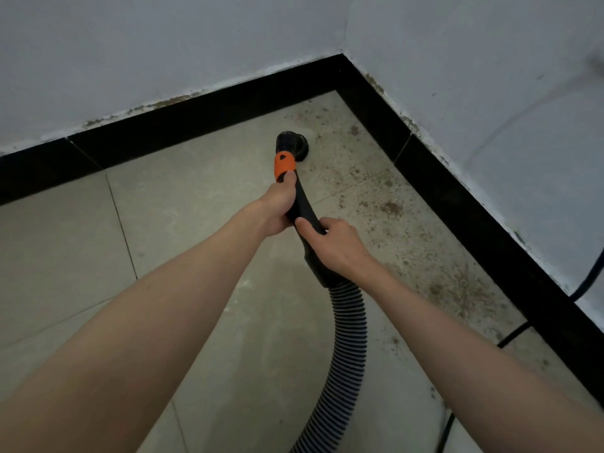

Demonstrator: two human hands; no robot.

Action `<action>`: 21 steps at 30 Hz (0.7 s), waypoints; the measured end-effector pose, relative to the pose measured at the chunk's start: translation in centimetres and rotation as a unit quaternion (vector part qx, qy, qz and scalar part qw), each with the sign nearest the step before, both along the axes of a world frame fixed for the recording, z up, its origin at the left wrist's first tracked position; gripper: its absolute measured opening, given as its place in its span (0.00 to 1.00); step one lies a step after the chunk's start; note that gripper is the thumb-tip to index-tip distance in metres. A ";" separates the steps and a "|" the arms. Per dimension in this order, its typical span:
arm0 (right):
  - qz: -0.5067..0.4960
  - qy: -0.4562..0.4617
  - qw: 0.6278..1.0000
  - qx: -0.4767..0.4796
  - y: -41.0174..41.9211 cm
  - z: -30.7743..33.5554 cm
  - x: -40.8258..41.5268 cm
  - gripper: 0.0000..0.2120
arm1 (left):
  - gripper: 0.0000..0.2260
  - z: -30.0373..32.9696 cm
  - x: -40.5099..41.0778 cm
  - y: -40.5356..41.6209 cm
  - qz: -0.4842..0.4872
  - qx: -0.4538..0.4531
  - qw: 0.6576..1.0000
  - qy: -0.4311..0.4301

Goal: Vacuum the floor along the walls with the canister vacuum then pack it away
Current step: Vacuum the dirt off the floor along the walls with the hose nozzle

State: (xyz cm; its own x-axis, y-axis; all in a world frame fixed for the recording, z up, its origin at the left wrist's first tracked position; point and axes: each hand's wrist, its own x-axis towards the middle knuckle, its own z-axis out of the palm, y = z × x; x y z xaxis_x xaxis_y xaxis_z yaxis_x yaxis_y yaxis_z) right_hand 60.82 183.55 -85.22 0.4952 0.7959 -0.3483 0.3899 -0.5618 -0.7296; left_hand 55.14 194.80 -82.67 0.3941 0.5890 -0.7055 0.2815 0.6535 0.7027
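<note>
In corner: stained floor [376, 204] | black skirting [183, 125] | both hands grip wand [302, 204]

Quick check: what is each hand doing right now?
Left hand: grips the vacuum handle just below its orange collar.
Right hand: grips the same handle lower down.

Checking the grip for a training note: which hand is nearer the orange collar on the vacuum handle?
Left. The left hand grips the handle right below the orange collar; the right hand grips lower, near the ribbed hose.
</note>
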 end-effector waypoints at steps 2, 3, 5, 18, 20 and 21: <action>0.013 0.003 1.000 0.001 0.0 0.3 -0.7 0.22 | 0.19 0.1 -1.0 0.1 0.012 -0.003 1.000 0.002; 0.023 0.003 1.000 -0.001 -0.1 0.5 -1.1 0.22 | 0.18 0.2 -1.7 0.0 0.021 -0.008 1.000 0.000; 0.046 -0.002 0.999 -0.010 -0.6 0.9 -2.2 0.22 | 0.16 0.1 -3.3 -0.5 0.037 -0.020 0.999 -0.008; 0.058 -0.024 0.997 -0.033 -6.4 3.2 -3.2 0.23 | 0.16 1.0 -5.3 -6.0 0.034 -0.081 0.995 -0.047; 0.034 -0.017 0.999 -0.022 -6.2 3.1 -2.5 0.22 | 0.16 1.3 -4.3 -5.8 0.016 -0.076 0.996 -0.053; 0.024 -0.012 0.999 -0.017 -6.1 2.8 -2.2 0.22 | 0.16 1.3 -3.8 -5.6 0.011 -0.073 0.996 -0.051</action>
State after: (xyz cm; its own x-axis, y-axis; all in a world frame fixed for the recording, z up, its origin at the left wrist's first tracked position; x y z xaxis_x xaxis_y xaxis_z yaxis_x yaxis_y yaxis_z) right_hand 58.64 177.43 -82.38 0.4650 0.8067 -0.3646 0.4347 -0.5668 -0.6998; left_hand 51.38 189.19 -81.37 0.4567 0.4926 -0.7408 0.1985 0.7552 0.6247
